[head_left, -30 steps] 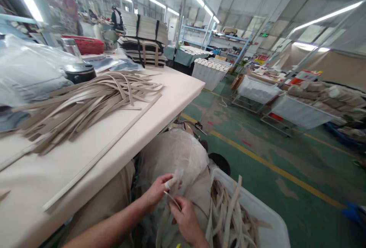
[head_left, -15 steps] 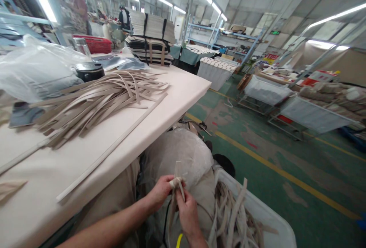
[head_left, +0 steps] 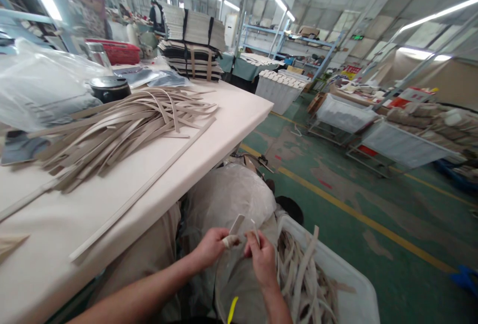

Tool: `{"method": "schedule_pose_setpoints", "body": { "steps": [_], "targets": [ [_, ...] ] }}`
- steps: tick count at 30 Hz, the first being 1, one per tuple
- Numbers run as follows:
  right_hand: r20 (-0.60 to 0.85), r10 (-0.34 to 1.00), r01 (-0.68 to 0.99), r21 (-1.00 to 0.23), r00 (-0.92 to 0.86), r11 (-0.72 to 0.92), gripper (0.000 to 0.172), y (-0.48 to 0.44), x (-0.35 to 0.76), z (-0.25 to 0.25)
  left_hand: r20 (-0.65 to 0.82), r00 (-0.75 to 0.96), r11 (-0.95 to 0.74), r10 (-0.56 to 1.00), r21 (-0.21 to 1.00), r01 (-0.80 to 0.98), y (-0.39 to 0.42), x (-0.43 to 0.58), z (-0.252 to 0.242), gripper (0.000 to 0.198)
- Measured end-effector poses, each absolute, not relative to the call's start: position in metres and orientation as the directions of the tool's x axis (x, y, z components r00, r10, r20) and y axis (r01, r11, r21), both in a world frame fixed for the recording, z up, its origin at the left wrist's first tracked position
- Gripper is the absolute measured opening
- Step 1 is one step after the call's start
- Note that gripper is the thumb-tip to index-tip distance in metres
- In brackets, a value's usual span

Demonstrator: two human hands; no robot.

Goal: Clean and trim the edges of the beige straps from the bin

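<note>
Green workshop floor (head_left: 421,214) fills the right of the head view, while a pale table (head_left: 235,102) slants across the left, bearing a heap of beige strips (head_left: 123,135). At lower centre, the left hand (head_left: 212,248) has its grip closed on a flat strip end (head_left: 236,224) poking upward; just beside it, the right hand (head_left: 264,260) pinches a thinner strip end (head_left: 255,230). At lower right stands a white bin (head_left: 360,299) of loose strips (head_left: 308,274).
</note>
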State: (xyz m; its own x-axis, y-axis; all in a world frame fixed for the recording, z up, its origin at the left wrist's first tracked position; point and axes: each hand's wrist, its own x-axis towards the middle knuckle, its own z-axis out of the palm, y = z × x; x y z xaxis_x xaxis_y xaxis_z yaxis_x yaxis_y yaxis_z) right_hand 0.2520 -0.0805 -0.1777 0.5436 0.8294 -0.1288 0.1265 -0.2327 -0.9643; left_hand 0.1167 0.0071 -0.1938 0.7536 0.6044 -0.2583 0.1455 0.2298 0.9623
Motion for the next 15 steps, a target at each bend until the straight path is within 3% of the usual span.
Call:
{"method": "schedule_pose_setpoints", "body": {
  "steps": [4, 8, 15],
  "targets": [
    [-0.123, 0.856, 0.18, -0.953, 0.502, -0.243, 0.046, -0.072, 0.263, -0.161, -0.288, 0.807, 0.108, 0.515, 0.956, 0.272, 0.001, 0.115, -0.197, 0.042],
    [-0.07, 0.832, 0.212, -0.952, 0.551, -0.221, 0.045, -0.073, 0.265, -0.159, -0.304, 0.836, 0.19, 0.458, 0.951, 0.242, 0.0, 0.114, -0.19, 0.047],
    [-0.074, 0.561, -0.05, -0.997, 0.824, -0.059, 0.042, -0.09, 0.302, -0.171, -0.314, 0.875, 0.266, 0.368, 0.937, 0.225, -0.004, 0.114, -0.187, 0.047]
  ]
}}
